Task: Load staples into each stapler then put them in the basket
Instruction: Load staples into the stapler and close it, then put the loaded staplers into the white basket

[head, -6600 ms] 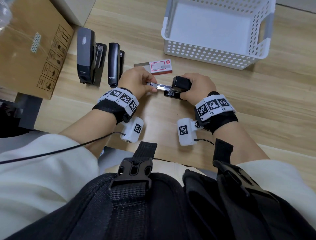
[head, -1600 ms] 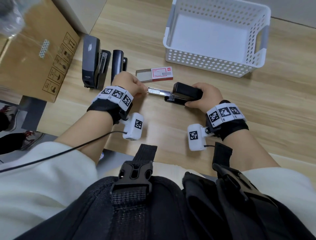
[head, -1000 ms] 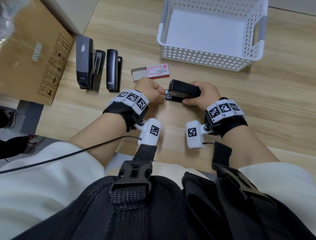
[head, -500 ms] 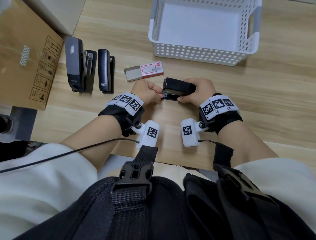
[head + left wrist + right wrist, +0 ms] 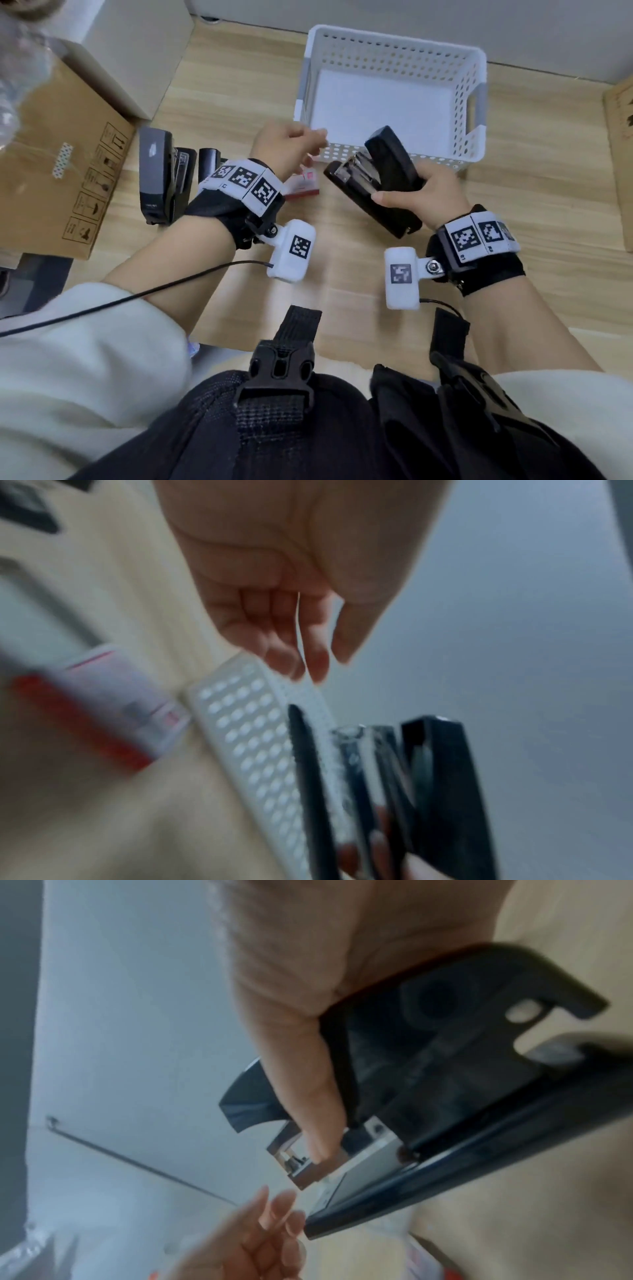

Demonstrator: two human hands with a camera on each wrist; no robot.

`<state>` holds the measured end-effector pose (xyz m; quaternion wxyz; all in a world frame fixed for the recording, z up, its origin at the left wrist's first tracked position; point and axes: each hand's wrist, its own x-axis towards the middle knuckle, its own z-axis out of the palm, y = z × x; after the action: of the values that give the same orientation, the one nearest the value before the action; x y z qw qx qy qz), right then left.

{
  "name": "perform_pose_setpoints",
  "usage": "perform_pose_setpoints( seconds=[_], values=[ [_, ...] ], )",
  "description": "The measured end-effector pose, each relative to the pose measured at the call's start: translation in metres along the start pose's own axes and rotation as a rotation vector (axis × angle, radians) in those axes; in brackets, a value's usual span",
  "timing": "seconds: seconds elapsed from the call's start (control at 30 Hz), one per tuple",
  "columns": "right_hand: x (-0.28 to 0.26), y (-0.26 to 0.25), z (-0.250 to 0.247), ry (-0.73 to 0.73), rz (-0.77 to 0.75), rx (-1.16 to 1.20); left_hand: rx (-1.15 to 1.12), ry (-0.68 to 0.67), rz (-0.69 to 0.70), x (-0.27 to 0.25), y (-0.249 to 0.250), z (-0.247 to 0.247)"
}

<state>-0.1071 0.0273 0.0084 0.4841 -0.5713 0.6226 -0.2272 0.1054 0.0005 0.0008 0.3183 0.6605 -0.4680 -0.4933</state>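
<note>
My right hand (image 5: 414, 197) grips a black stapler (image 5: 373, 185) lifted off the table, tilted, its front end toward the white basket (image 5: 479, 102); the same stapler (image 5: 462, 1085) fills the right wrist view. My left hand (image 5: 287, 147) hovers empty beside the basket's near left corner, fingers loosely extended (image 5: 291, 653). The red and white staple box (image 5: 303, 186) lies under the left wrist. Two more black staplers, a large one (image 5: 156, 178) and a smaller one (image 5: 209, 159), lie on the table at the left.
A cardboard box (image 5: 58, 164) sits at the far left with a white box (image 5: 137, 44) behind it. Another cardboard edge (image 5: 620, 154) shows at the right. The basket's inside holds nothing. Bare wooden tabletop (image 5: 513, 212) lies in front of the basket.
The stapler's metal tray was pushed in and closed. My right hand then lifted the stapler off the table toward the basket, and my left hand let go and rose away.
</note>
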Motion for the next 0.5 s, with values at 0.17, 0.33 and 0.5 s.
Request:
perform_pose_setpoints(
  seconds=[0.17,0.33,0.5],
  values=[
    [0.027,-0.031,-0.035,0.173,-0.009,0.173,0.107,0.321,0.058,0.054,0.021,-0.009],
    [0.074,-0.037,-0.058,0.305,0.191,0.365,0.202,0.240,-0.162,0.094,0.019,0.003],
    [0.116,-0.026,-0.066,0.329,0.285,0.202,0.239,0.145,-0.166,0.103,0.004,0.012]
  ],
)
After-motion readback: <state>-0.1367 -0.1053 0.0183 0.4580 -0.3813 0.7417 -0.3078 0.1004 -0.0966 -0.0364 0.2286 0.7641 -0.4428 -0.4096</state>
